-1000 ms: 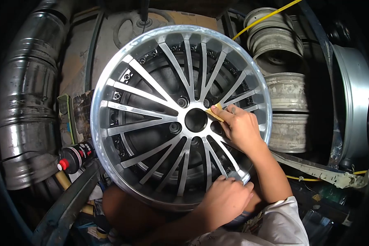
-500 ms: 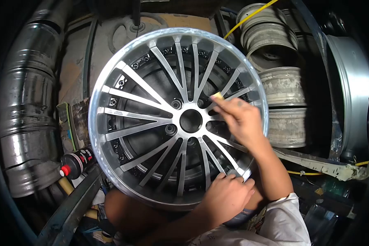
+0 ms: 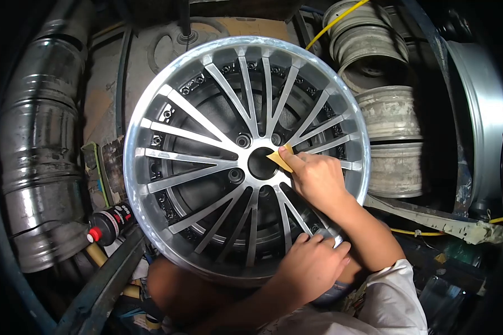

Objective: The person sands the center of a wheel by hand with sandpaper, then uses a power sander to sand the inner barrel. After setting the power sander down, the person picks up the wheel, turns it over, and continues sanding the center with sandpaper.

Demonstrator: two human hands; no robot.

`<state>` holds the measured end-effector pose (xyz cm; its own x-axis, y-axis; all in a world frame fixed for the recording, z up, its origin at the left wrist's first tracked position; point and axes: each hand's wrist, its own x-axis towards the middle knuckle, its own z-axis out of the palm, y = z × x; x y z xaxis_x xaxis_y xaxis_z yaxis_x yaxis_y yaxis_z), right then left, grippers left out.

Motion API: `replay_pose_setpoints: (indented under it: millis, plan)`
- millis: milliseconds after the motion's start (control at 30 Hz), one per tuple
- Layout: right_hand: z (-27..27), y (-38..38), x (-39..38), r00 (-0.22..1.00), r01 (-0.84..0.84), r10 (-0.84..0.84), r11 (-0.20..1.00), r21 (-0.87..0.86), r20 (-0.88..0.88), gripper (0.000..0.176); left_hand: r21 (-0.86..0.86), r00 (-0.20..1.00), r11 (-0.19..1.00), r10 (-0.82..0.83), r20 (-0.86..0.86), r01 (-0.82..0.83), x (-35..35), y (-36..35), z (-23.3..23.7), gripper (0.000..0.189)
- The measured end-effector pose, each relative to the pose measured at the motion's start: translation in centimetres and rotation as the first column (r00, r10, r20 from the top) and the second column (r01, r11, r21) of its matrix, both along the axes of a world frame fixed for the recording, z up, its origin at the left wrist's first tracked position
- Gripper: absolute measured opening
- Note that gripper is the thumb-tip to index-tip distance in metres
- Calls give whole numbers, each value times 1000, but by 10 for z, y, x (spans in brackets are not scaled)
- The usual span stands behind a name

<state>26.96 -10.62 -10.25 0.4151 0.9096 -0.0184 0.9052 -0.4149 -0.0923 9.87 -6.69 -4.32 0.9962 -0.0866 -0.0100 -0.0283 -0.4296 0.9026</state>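
A multi-spoke alloy wheel (image 3: 176,139) faces up in front of me, its spokes bare silver and its outer lip whitish. My right hand (image 3: 318,178) pinches a folded piece of yellow sandpaper (image 3: 283,158) beside the hub's centre hole. The paper touches the hub face at the right of the hole, and one corner juts over the opening. At the wheel's lower right, my left hand (image 3: 310,268) curls its fingers over the rim edge and grips it. Its thumb is partly hidden.
Several worn rims (image 3: 388,114) are stacked at the right, with a shiny rim (image 3: 486,117) beyond a metal post. More rims (image 3: 42,145) stand along the left. A black bottle with a red cap (image 3: 110,223) lies near the wheel's lower left. A yellow hose (image 3: 335,25) runs at the top.
My right hand has moved left and down, bringing the sandpaper from the upper-right spokes to the hub. My left hand keeps its grip on the rim. The view has shifted slightly.
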Motion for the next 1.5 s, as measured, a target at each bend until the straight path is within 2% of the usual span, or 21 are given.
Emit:
replay_pose_setpoints:
  millis: [100, 167, 200, 300, 400, 467, 500, 533, 600, 667, 700, 800, 833, 1000, 1133, 1200, 1233, 1367, 1467, 1500]
  plan:
    - [0, -6, -5, 1000, -7, 7, 999, 37, -4, 46, -10, 1000, 1000, -22, -16, 21, -1, 0, -2, 27]
    - [4, -1, -1, 1000, -20, 20, 1000, -18, 22, 47, 50, 999, 998, -36, -33, 37, -2, 1, 1, 28]
    - [0, -1, 2, 1000, -20, 20, 1000, 24, -3, 48, 78, 998, 995, -54, -42, 57, -4, 0, 3, 28]
    - [4, -4, -4, 1000, 27, -27, 1000, -10, -1, 48, -42, 999, 999, 17, 34, -15, 0, -4, -1, 30]
    - [4, 4, 4, 999, 37, -37, 999, 4, 25, 48, 95, 1000, 995, -8, 16, 6, -7, -3, 1, 32]
    - [21, 8, 14, 999, 42, -38, 957, 286, -18, 50, 56, 1000, 998, -23, 13, 22, -4, -5, 1, 35]
    - [28, 7, 17, 987, 136, -86, 895, 426, -134, 43, 17, 1000, 1000, -14, 23, 14, -2, -7, 0, 35]
    - [45, 5, 15, 969, 231, -171, 885, 405, -180, 32, -25, 1000, 1000, 2, 29, -1, -2, -9, -1, 36]
    - [49, -8, 13, 959, 271, -227, 910, 314, -170, 26, 26, 999, 999, -42, -2, 42, -4, -4, 2, 38]
    - [42, -10, 4, 978, 195, -176, 965, 178, -115, 24, 37, 1000, 999, -28, -5, 28, -5, -3, 2, 39]
    - [36, -9, 3, 995, 92, -87, 987, 132, -48, 29, 25, 1000, 1000, 6, 14, -7, -3, -3, 2, 40]
    - [19, 0, 3, 996, -15, 8, 997, 76, 93, 49, 17, 1000, 1000, 17, 12, -17, -2, -1, 2, 41]
    - [12, -4, 5, 996, -23, 24, 1000, -9, 85, 58, 19, 1000, 1000, 2, 1, -2, -4, -1, 3, 41]
    - [17, -1, -2, 998, 9, -6, 999, -43, 60, 57, 4, 1000, 1000, -9, 11, 9, -4, 3, 7, 41]
    - [18, -5, -3, 997, 76, -74, 994, -79, 33, 59, -70, 999, 996, -46, -7, 46, -4, 2, 6, 41]
    - [20, -6, -4, 997, 78, -78, 991, -106, 1, 60, -28, 999, 999, -40, -5, 39, -6, 4, 5, 41]
    - [25, -1, -7, 997, 75, -75, 996, -43, 9, 61, -15, 999, 999, -41, -9, 40, -6, 2, 4, 41]
    - [13, -6, -2, 995, 52, -45, 995, -88, 84, 56, -27, 999, 999, -36, -5, 36, -4, 2, 7, 35]
    - [23, -1, -4, 998, 44, -39, 995, -89, 49, 57, 1, 998, 998, -57, -31, 57, -4, 4, 6, 31]
    - [30, 6, -8, 997, 24, -24, 1000, 0, 72, 57, 31, 997, 997, -66, -42, 67, -4, 6, 8, 29]
